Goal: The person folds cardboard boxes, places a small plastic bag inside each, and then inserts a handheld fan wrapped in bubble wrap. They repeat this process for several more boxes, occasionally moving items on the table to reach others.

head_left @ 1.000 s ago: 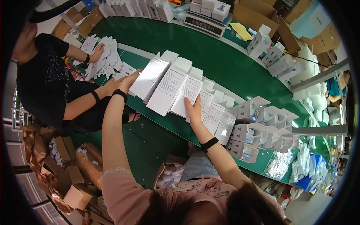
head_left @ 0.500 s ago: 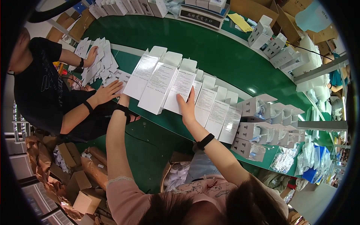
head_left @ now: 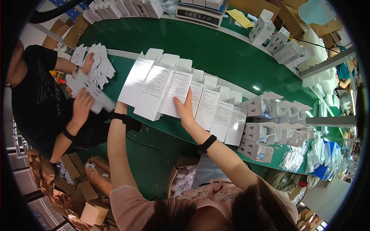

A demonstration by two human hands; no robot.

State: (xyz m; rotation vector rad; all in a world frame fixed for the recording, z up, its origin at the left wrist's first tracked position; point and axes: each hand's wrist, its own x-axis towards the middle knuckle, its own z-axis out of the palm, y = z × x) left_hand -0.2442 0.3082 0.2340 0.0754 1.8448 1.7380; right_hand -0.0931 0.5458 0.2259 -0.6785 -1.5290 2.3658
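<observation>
We seem to be steadying the white boxes [head_left: 155, 86], right hand [head_left: 185, 110] holding one, left hand [head_left: 121, 107] too hidden to tell its grip; moving them likely needs gentle, even pushing.

A packing workshop, long green worktop [head_left: 120, 71] on which white boxes [head_left: 154, 88] were lined up, flat cartons [head_left: 102, 65] piled by a co-worker [head_left: 44, 92], plastic bags [head_left: 293, 156] heaped toward the right, brown cardboard boxes [head_left: 94, 212] crowded together at lower left.

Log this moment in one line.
Left hand: mostly hidden by leftmost box; right hand: touching third box from left; nearby: flat white pieces
</observation>
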